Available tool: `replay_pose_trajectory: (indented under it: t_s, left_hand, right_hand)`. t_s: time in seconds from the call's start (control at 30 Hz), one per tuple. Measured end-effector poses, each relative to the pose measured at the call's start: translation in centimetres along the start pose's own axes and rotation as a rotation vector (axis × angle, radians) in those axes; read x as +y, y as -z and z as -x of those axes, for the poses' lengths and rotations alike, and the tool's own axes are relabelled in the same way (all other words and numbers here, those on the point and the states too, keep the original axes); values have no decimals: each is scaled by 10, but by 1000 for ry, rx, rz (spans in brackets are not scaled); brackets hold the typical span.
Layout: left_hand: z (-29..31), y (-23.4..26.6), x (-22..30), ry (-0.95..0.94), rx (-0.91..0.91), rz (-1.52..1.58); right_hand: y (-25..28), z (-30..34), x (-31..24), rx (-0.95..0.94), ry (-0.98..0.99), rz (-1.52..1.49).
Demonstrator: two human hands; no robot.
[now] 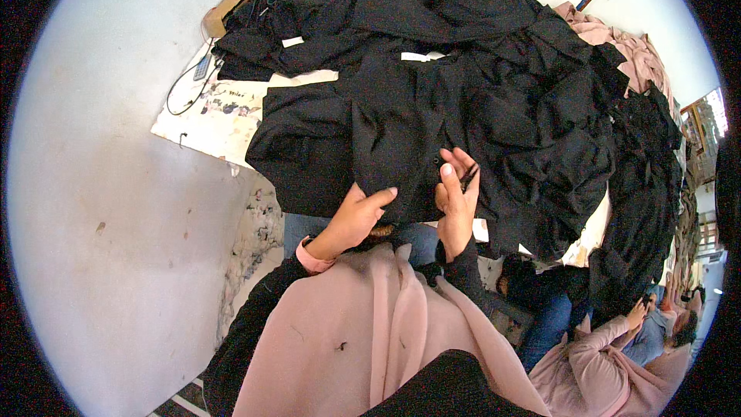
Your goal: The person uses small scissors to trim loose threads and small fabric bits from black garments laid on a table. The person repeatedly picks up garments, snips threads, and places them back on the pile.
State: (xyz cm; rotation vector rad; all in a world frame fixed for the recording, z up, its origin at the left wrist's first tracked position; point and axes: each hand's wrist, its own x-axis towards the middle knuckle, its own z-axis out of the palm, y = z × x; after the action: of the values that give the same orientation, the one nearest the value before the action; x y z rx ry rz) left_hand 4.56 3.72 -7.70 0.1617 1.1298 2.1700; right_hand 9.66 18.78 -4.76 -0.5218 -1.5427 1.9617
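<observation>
A black garment [390, 143] lies across the near edge of the table and hangs over it toward my lap. My left hand [353, 222] pinches its lower edge, thumb on top and fingers underneath the cloth. To the right, my right hand [458, 199] is raised at the same garment with its fingers curled. A small dark tool [468, 177], perhaps thread snips, shows between those fingers; its full shape is hidden. The thumb and fingertips of this hand are close to the cloth, and whether they pinch it is hard to tell.
More black garments [540, 123] are heaped over the table [224, 120]. Pink cloth [637, 62] lies at the far right. A wooden block [229, 9] with cables stands at the back left, by the wall [100, 185]. Another person [610, 363] sits at the lower right.
</observation>
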Motion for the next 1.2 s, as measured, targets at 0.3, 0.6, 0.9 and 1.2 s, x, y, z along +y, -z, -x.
replay_pose_trajectory:
  t_s: [0.3,0.6,0.9,1.2]
  left_hand:
    - [51,5,33,258,-730,-559]
    - [36,-7,54,-257,-338,-154]
    - [44,1,54,-249,-241,-211]
    - [44,-18,59,-110,-221,-42]
  right_hand:
    - [8,-2,-20,-29,558,548]
    - [-13,49,-34,-461,1048,864]
    - [-8,45,-52,-685,375,284]
    - [-8,23,-63,-407,706,779]
